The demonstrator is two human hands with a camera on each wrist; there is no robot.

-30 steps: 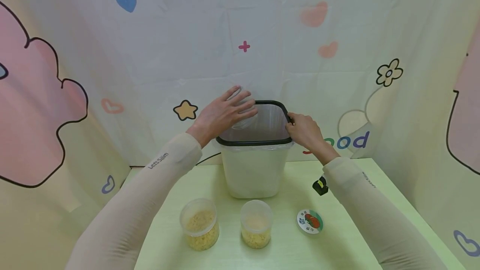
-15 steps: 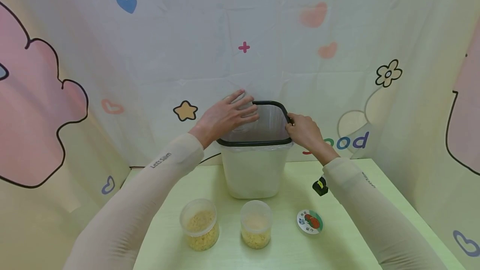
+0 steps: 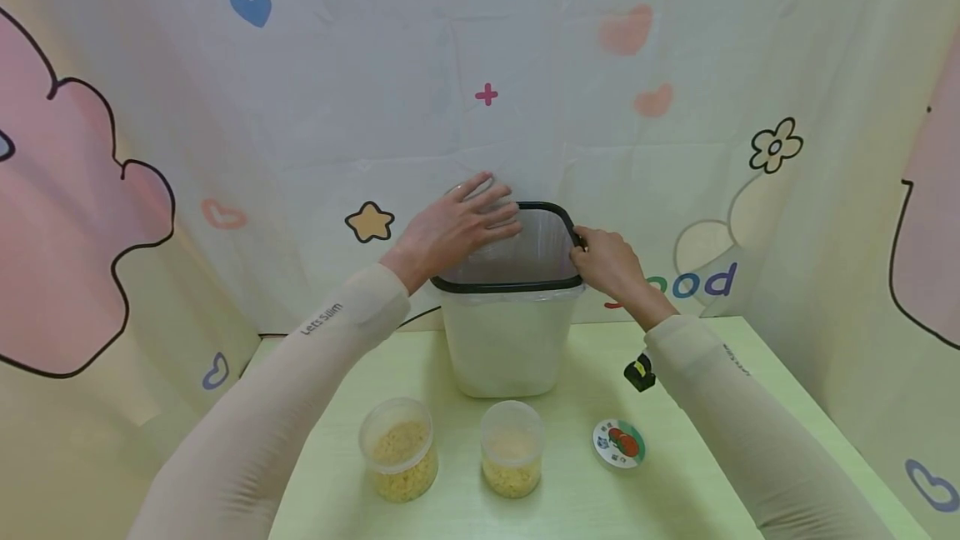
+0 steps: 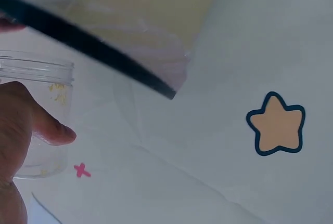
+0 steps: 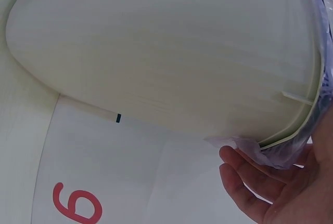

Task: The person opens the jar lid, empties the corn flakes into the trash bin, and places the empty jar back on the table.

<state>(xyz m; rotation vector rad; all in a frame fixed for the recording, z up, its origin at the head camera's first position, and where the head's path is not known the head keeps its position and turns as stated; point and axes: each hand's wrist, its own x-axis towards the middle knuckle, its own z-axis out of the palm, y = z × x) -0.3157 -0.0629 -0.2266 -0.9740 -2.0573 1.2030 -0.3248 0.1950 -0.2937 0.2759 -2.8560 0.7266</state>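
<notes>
My left hand [image 3: 453, 227] is over the left side of a white bin [image 3: 506, 344], gripping a clear plastic jar. The left wrist view shows the jar [image 4: 54, 156] with its threaded neck towards the bin, my thumb lying along its side. A few yellow crumbs cling inside near the neck. In the head view my hand hides most of the jar. My right hand [image 3: 606, 263] grips the bin's black rim [image 3: 517, 286] at its right side. A thin clear liner [image 5: 283, 156] is folded over the edge there, beside my curled fingers.
Two clear tubs partly filled with yellow crumbs, a wider one [image 3: 405, 473] and a narrower one [image 3: 512, 473], stand on the table in front of the bin. A round lid with a tomato picture [image 3: 619, 443] and a small black-and-yellow object [image 3: 640, 372] lie to the right.
My left hand has shifted slightly right over the bin, and less of the jar shows below it. My right hand has stayed at the rim.
</notes>
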